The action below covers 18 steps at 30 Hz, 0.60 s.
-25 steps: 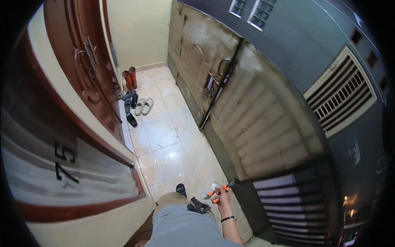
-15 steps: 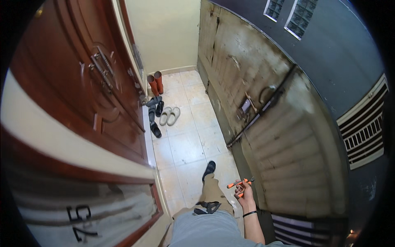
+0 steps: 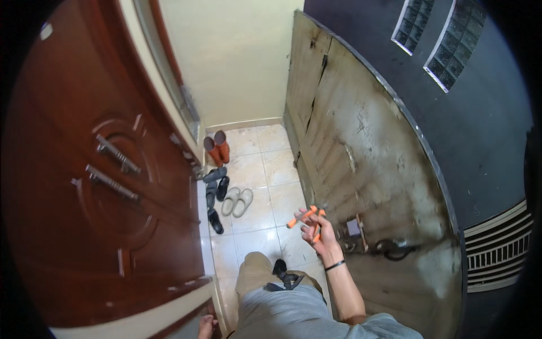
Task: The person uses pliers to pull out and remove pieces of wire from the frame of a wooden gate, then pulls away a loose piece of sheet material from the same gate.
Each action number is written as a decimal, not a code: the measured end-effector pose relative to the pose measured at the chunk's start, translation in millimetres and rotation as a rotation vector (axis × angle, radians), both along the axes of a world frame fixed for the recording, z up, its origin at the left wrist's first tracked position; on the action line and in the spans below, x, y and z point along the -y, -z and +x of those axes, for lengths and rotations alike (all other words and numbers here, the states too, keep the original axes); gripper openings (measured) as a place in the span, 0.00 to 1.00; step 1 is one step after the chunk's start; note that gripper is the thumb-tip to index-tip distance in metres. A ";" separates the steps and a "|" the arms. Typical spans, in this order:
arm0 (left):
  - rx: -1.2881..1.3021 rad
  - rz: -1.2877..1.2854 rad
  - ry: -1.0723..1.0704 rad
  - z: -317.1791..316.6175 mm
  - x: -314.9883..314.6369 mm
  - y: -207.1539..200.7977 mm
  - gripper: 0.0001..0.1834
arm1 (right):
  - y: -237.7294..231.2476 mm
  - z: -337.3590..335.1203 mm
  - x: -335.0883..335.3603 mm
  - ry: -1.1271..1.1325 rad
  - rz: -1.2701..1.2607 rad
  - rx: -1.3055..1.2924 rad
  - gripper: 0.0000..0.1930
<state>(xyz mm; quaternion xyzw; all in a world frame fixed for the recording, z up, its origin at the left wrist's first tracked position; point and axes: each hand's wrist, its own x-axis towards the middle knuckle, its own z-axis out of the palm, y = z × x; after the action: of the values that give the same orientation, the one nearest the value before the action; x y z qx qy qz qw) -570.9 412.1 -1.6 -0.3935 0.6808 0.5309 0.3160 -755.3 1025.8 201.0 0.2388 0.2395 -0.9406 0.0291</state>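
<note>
In my right hand (image 3: 320, 234) is a pair of pliers with orange and black handles (image 3: 302, 216). My fingers are curled round the handles, which stick out toward the left and downward. The jaws point toward the gate and are hard to make out. A dark band circles my right wrist. Down at the lower edge, my left hand (image 3: 207, 326) shows only in part, beside the door frame on my left. Its fingers are curled in, and nothing shows in them.
A brown wooden door (image 3: 169, 237) with two metal handles lines the left. On the right stands a stained metal gate (image 3: 339, 152) with a latch (image 3: 355, 229). Orange-brown boots (image 3: 217, 148), dark sandals (image 3: 214, 220) and pale clogs (image 3: 237, 202) sit on the tiled floor (image 3: 254, 243).
I have moved forward along the passage; the shoes and gate latch appear nearer. My right hand with the pliers has risen in view, and my left hand has come in at the lower edge.
</note>
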 end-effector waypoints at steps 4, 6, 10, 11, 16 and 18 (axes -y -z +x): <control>-0.210 -0.008 -0.024 -149.8 -53.1 -21.6 0.11 | -41.7 -131.4 -33.8 0.054 -0.046 -0.047 0.23; -0.318 0.020 0.000 -239.9 -85.8 -37.5 0.05 | -39.4 -181.3 -59.3 0.064 -0.052 -0.075 0.22; -0.565 -0.120 0.295 -460.5 -174.3 -70.1 0.08 | -11.5 -227.9 -106.7 0.162 -0.168 -0.081 0.18; -0.677 -0.052 0.378 -519.3 -198.5 -79.9 0.07 | 4.2 -236.1 -110.4 0.208 -0.230 -0.061 0.18; -0.937 0.052 0.780 -806.7 -432.0 -178.7 0.16 | -13.3 -289.5 -135.1 0.388 -0.375 -0.043 0.18; -1.066 0.139 0.882 -873.1 -519.2 -218.6 0.14 | -35.3 -320.1 -137.6 0.473 -0.386 -0.083 0.19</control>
<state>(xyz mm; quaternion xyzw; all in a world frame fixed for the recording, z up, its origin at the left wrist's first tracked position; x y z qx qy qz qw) -1444.0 931.4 216.9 0.2557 0.8037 0.5161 0.1493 -1075.4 1163.4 236.3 0.2394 -0.0050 -0.9584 -0.1555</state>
